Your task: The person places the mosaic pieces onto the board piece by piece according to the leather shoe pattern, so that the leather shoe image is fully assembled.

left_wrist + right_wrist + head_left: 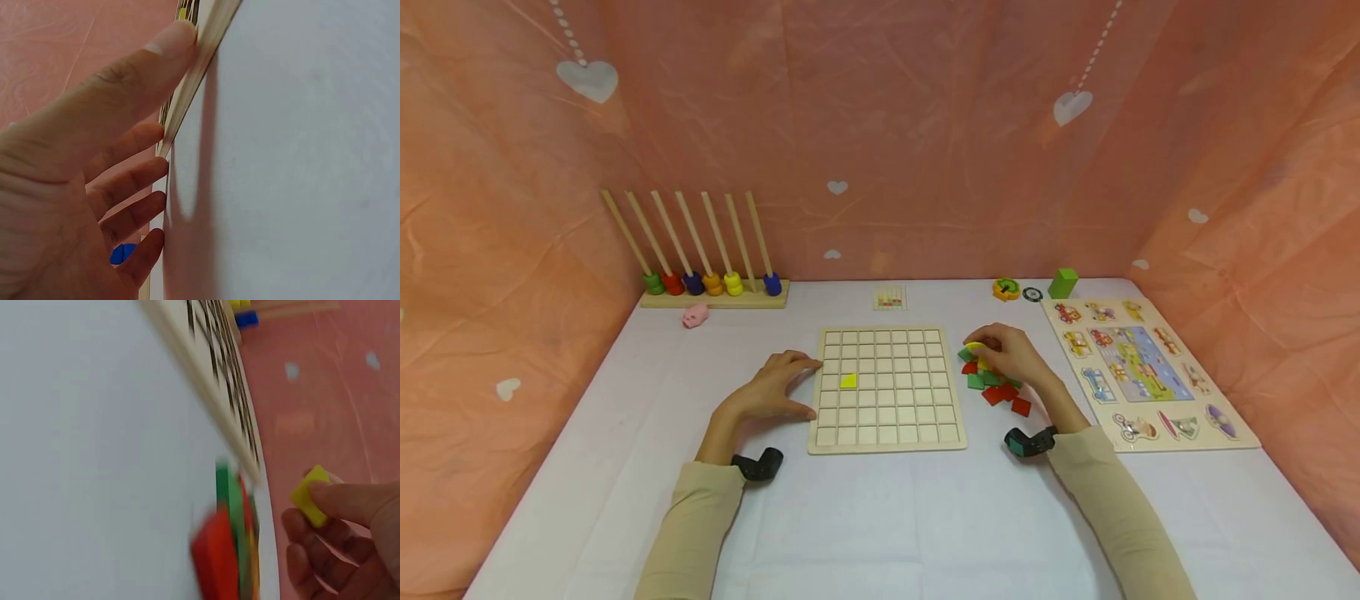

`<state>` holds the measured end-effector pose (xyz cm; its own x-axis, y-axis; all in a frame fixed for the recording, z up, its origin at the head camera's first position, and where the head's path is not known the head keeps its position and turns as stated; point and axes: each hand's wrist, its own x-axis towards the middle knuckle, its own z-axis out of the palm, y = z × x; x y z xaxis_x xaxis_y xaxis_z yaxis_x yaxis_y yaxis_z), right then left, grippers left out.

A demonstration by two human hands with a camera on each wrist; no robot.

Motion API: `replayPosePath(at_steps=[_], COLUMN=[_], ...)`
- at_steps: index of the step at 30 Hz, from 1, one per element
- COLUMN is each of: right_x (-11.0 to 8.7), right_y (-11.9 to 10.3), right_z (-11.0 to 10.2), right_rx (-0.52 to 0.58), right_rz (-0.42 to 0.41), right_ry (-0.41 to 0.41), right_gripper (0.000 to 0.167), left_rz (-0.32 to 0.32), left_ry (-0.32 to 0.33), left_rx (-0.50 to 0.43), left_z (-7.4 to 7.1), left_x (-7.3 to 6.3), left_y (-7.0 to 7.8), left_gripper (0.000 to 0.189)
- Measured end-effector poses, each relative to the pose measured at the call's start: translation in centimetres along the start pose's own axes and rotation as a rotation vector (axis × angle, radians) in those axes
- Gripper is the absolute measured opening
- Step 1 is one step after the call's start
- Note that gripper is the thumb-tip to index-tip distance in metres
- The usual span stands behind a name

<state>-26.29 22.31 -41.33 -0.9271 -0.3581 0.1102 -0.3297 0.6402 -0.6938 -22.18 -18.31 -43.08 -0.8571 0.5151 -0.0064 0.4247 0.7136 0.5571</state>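
Observation:
A square wooden grid board (pixel 887 447) lies on the white table, with one yellow tile (pixel 848 381) in a cell at its left part. My left hand (pixel 772 386) touches the board's left edge with thumb and fingers, which are fairly straight in the left wrist view. To the right of the board lies a loose pile of red, green and yellow tiles (pixel 992 393). Just over that pile is my right hand (pixel 1011 354). In the right wrist view it pinches a yellow tile (pixel 310 499) between thumb and fingers.
A peg stacker (pixel 715 302) with coloured rings stands at the back left, a pink pig figure (pixel 696 315) before it. A small pattern card (pixel 891 298) lies behind the board. At right are a picture puzzle (pixel 1150 375), a green block (pixel 1063 283) and a tree piece (pixel 1006 289).

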Motion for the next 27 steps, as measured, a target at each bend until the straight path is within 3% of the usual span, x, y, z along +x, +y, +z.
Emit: replayPosePath(at_steps=[4,13,20,27], right_x=[0.7,2.0,2.9,3.1], right_y=[-1.9,-5.0,-5.8,-6.3], right_z=[1.7,6.0,8.8,10.0], right_rx=[0.071,0.116,0.157,0.108], right_rz=[-0.033,-0.123,-0.162,-0.139], right_ry=[-0.047,-0.082,-0.091,-0.066], right_gripper=[0.014,0.012,0.012,0.007], left_rz=[-0.007,-0.004,0.0,0.006], left_ry=[-0.004,-0.006,-0.003,0.0], left_rx=[-0.006,0.004,0.001,-0.007], left_z=[0.0,0.0,-0.1,-0.1], left_x=[0.0,0.0,0.0,-0.1], left_y=[0.0,0.1,0.2,0.2], left_gripper=[0.081,0.081,0.081,0.08])
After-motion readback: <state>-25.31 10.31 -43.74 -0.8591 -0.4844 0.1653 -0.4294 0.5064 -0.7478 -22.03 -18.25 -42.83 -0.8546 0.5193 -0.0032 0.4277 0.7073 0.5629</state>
